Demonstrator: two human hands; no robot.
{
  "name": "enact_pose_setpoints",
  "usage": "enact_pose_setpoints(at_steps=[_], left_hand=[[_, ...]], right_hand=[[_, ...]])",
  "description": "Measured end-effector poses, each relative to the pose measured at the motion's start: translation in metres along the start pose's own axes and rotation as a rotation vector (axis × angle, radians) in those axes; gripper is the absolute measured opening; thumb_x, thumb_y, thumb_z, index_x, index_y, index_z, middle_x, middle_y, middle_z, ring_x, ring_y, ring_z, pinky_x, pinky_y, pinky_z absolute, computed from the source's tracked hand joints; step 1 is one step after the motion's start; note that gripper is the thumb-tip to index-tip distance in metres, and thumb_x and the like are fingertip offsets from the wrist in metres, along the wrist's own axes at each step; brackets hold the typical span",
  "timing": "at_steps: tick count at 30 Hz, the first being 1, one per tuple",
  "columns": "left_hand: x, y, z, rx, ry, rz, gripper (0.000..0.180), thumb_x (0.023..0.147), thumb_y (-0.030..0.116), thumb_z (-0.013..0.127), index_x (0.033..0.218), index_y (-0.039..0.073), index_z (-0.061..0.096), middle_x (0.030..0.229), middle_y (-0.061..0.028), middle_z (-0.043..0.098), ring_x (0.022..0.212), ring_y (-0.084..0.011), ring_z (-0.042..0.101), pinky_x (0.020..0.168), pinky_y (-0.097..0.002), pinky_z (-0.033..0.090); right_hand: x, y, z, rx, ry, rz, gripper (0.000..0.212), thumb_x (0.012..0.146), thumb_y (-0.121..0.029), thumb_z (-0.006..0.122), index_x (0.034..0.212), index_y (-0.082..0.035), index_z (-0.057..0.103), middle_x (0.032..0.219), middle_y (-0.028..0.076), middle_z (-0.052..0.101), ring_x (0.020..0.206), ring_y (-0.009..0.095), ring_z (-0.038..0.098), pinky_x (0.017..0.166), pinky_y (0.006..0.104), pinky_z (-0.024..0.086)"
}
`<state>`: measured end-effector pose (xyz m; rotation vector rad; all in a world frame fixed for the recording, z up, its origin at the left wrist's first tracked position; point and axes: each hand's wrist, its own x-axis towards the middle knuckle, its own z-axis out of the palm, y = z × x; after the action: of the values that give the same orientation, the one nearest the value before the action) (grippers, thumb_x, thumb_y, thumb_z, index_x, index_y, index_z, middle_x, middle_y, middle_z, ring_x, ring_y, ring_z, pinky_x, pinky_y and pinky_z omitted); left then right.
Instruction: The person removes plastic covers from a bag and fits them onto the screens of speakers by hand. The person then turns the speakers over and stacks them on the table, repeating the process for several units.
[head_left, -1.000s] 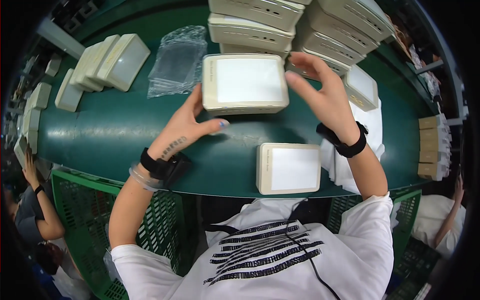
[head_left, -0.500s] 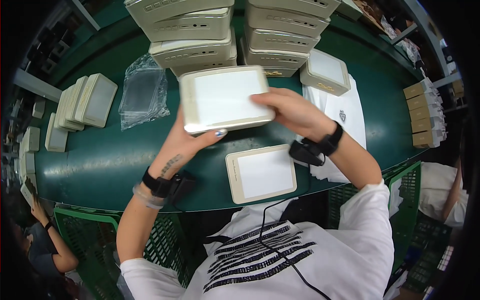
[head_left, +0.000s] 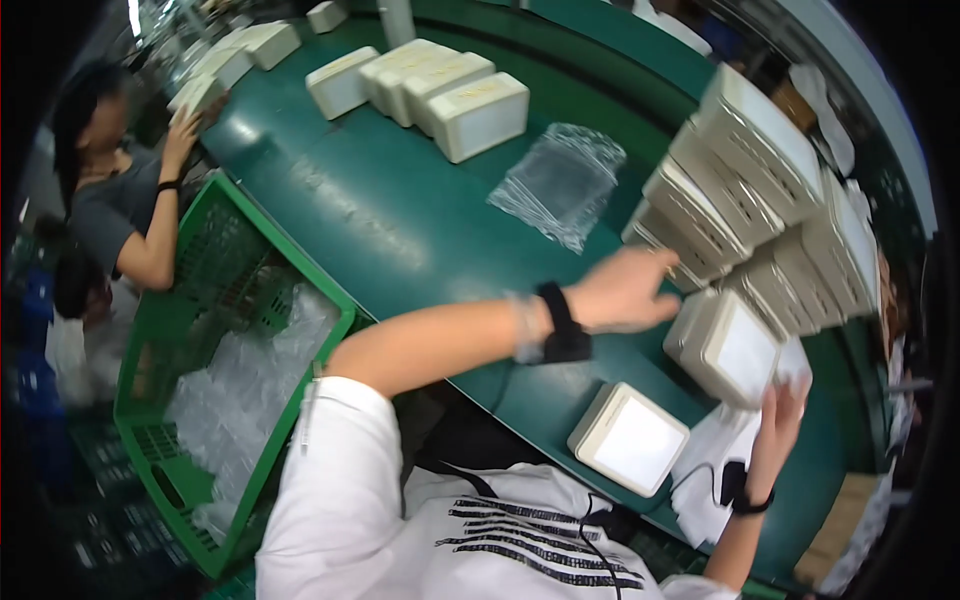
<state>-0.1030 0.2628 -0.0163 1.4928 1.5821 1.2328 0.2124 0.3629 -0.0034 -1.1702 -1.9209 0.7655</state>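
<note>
A cream box with a white top panel (head_left: 742, 350) sits beside the tall stacks, between my two hands. My left hand (head_left: 622, 290) is open above the table, fingers stretched toward the foot of the stacks and thumb apart, holding nothing. At the other side of that box is my right hand (head_left: 780, 420), fingers extended and a little blurred; whether it touches the box I cannot tell. Closer to my body, another cream box with a white panel (head_left: 632, 440) lies at the table edge, partly over white sheeting (head_left: 712, 500).
Tall stacks of cream boxes (head_left: 750, 150) stand at the right. Clear plastic bags (head_left: 560, 180) lie on the green table (head_left: 330, 200); a row of boxes (head_left: 480, 115) is behind them. A green crate (head_left: 335, 330) holds plastic wrap. A co-worker (head_left: 140, 210) handles a box at far left.
The view has swung leftward. The box I held between both hands has left them, and the one at the table edge now looks thicker. My hands have moved apart, toward the box beside the stacks.
</note>
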Motion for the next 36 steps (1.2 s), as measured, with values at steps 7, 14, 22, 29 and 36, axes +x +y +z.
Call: enact_pose_setpoints(at_steps=[7, 14, 22, 29, 36], left_hand=[[-0.014, -0.065, -0.216, 1.005, 0.928, -0.398, 0.074, 0.065, 0.031, 0.079, 0.124, -0.002, 0.049, 0.114, -0.0222, 0.055, 0.107, -0.039, 0.054, 0.089, -0.0469, 0.047], [-0.026, -0.113, -0.243, 0.625, 0.789, -0.285, 0.069, 0.061, 0.032, 0.081, 0.116, -0.003, 0.057, 0.109, -0.0247, 0.063, 0.107, -0.0377, 0.059, 0.096, -0.0386, 0.047], [-0.104, -0.009, -0.262, 0.015, 0.498, -0.302, 0.048, 0.088, 0.039, 0.065, 0.12, 0.004, 0.06, 0.106, -0.0051, 0.067, 0.089, -0.0158, 0.063, 0.082, -0.0303, 0.049], [-0.074, -0.007, -0.14, -0.211, 0.034, -0.495, 0.058, 0.09, 0.043, 0.062, 0.123, -0.005, 0.056, 0.105, -0.0091, 0.066, 0.093, -0.0156, 0.063, 0.085, -0.0287, 0.05], [-0.033, -0.041, -0.074, -0.245, -0.139, -0.57, 0.06, 0.091, 0.05, 0.058, 0.117, -0.004, 0.06, 0.102, -0.0109, 0.066, 0.094, -0.0152, 0.063, 0.082, -0.0282, 0.051]], right_hand=[[-0.053, -0.074, 0.0, -0.268, -0.706, -0.433, 0.08, 0.07, -0.021, 0.078, 0.137, -0.001, 0.039, 0.141, 0.023, 0.041, 0.129, 0.036, 0.041, 0.109, 0.043, 0.03], [-0.08, -0.087, 0.043, -0.579, -1.047, -0.681, 0.097, 0.055, -0.019, 0.082, 0.14, -0.006, 0.036, 0.142, 0.029, 0.03, 0.131, 0.047, 0.032, 0.108, 0.0503, 0.028], [-0.054, -0.062, 0.051, -0.291, -0.933, -0.569, 0.101, 0.049, -0.018, 0.079, 0.14, -0.008, 0.037, 0.141, 0.027, 0.031, 0.129, 0.046, 0.032, 0.109, 0.0486, 0.028], [-0.045, -0.072, 0.061, -0.215, -0.991, -0.668, 0.094, 0.051, -0.012, 0.076, 0.139, -0.009, 0.04, 0.141, 0.024, 0.032, 0.13, 0.044, 0.033, 0.11, 0.0517, 0.025], [-0.045, -0.075, 0.052, -0.207, -1.015, -0.692, 0.092, 0.052, -0.009, 0.075, 0.138, -0.012, 0.042, 0.139, 0.024, 0.035, 0.127, 0.044, 0.035, 0.109, 0.0521, 0.026]])
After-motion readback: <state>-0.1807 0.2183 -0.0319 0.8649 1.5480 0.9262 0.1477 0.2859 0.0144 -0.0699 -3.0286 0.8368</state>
